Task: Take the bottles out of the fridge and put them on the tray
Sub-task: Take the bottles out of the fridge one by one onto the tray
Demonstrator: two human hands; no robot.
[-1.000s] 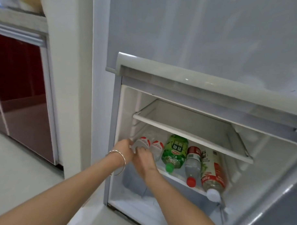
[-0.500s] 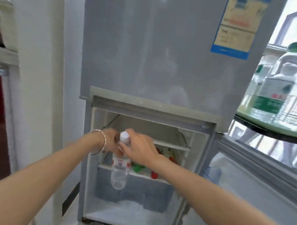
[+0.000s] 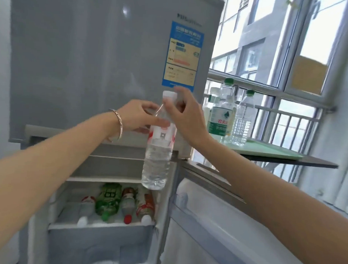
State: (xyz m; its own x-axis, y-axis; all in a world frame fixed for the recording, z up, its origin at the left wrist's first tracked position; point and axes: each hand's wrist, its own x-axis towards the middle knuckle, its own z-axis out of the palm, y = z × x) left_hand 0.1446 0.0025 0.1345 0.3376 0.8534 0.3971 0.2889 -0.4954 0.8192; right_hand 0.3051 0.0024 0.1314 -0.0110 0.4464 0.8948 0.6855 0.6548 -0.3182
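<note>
A clear water bottle (image 3: 157,163) with a white cap and a red-and-white label hangs upright in front of the fridge. My right hand (image 3: 186,116) grips its neck just under the cap, and my left hand (image 3: 139,115), with a bracelet on the wrist, holds its shoulder. Below, in the open lower compartment of the fridge (image 3: 98,228), several bottles lie on the shelf: a white-capped one (image 3: 85,209), a green one (image 3: 107,200), a red-capped one (image 3: 128,204) and another white-capped one (image 3: 145,207). A pale green tray (image 3: 267,151) sits on a ledge to the right.
Three bottles stand on the tray: a green-labelled one (image 3: 219,117), a tall green-capped one (image 3: 229,90) behind it and a clear ribbed one (image 3: 242,120). The open fridge door (image 3: 215,222) hangs below the tray's ledge. Windows with bars lie behind.
Both hands took the bottle off the fridge shelf and lifted it up and to the right, clear of the compartment. My view rose toward the tray.
</note>
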